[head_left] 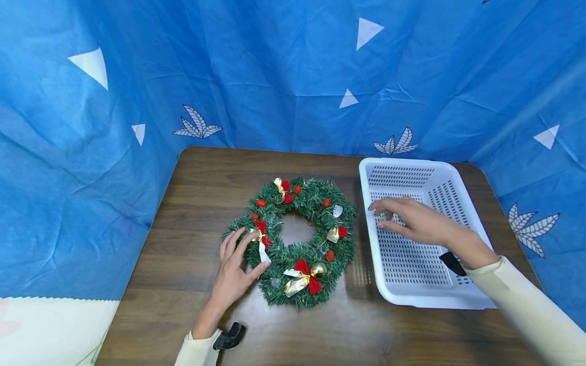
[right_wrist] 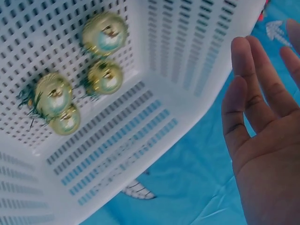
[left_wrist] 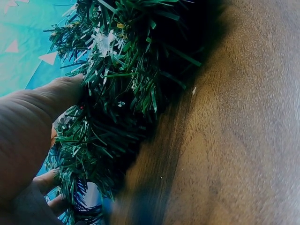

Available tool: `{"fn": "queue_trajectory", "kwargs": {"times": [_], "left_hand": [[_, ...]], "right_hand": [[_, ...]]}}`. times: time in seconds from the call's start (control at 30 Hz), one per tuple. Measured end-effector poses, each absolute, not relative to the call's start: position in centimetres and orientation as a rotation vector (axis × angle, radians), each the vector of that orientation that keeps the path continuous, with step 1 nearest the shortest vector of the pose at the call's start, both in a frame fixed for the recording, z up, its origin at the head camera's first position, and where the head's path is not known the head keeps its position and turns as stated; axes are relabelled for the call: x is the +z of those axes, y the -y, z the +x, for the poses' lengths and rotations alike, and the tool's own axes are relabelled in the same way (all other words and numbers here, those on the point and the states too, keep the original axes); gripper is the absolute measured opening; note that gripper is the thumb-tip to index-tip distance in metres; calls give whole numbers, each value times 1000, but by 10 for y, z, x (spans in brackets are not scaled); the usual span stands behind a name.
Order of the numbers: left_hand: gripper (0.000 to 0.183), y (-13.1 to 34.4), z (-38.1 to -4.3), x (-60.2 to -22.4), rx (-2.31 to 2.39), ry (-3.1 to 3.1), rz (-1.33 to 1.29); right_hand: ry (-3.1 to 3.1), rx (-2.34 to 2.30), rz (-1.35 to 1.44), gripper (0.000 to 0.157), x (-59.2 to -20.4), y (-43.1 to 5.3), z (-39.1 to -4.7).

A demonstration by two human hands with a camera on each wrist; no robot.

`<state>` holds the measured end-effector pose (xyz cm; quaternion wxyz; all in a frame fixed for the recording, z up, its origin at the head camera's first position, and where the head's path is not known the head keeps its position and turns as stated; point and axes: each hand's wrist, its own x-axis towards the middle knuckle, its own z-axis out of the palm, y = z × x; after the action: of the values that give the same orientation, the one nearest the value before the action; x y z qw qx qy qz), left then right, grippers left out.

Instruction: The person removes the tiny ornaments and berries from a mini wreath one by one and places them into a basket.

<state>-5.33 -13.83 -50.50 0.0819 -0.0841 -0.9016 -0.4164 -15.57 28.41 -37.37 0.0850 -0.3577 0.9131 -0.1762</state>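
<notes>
A green tinsel wreath (head_left: 345, 256) lies on the wooden table, trimmed with red-and-gold bows, red berries and one gold bauble (head_left: 318, 270). My left hand (head_left: 235, 272) rests on its left side, fingers spread beside a bow (head_left: 267, 241). The left wrist view shows the thumb (left_wrist: 63, 93) against the greenery, other fingertips partly hidden in it. Over the left part of a white plastic basket (head_left: 381, 277) hovers my right hand (head_left: 414, 221), fingers loosely bent and holding nothing. Several gold baubles (right_wrist: 105, 33) sit inside the basket, mostly hidden by that hand in the head view.
The basket stands at the table's right side, its rim raised beside the wreath. Wood tabletop (head_left: 183, 213) extends left and in front of the wreath. A blue cloth (head_left: 284, 66) with white triangles and leaf prints hangs behind and at both sides.
</notes>
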Motion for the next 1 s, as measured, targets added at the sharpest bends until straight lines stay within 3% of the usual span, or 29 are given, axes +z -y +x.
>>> {"fn": "queue_trajectory", "kwargs": {"times": [1.0], "left_hand": [[75, 137, -53, -503, -1268, 2721, -223]], "right_hand": [[-2174, -626, -1533, 36, -389, -206, -142]]}}
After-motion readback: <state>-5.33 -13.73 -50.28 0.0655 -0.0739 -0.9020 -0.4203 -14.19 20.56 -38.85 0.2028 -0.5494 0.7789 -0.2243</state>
